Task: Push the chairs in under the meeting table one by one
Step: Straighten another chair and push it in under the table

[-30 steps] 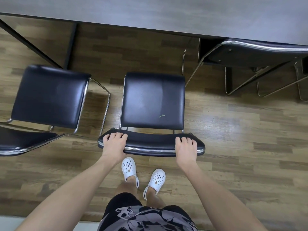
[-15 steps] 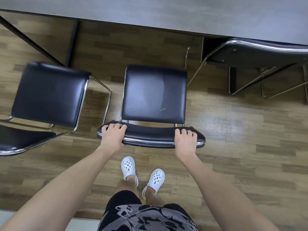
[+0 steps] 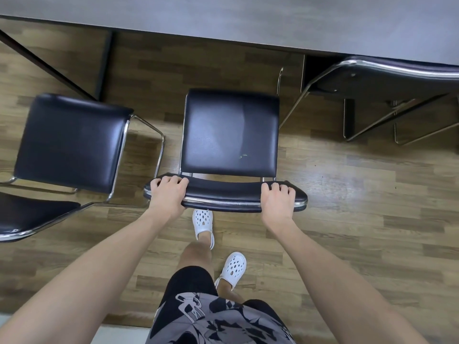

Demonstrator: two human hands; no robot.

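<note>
Head view: you look down on the middle chair (image 3: 229, 135), which stands short of the meeting table (image 3: 248, 21) with its whole seat outside the table's near edge.
Left hand: your left hand (image 3: 167, 194) grips one end of the backrest (image 3: 223, 194), fingers side by side and curled over its top toward the table; the thumb is hidden.
Right hand: your right hand (image 3: 277, 202) grips the other end the same way, fingers close together over the top, thumb out of sight.
Neighbours: the tucked chair (image 3: 387, 78) already sits with its seat under the table; the angled chair (image 3: 72, 140) stands out from the table, just beside the middle chair.
Step in hand: by my reading, you are driving the middle chair toward the table edge, with the angled chair to follow.
Push: press evenly through both hands so the seat meets the table edge square and does not swing toward either neighbour.
Height: push level, not downward, so the frame slides on the floor (image 3: 347, 194) without tipping.
Feet: step toward the table with the chair; one shoe (image 3: 203, 220) is just behind the backrest.
</note>
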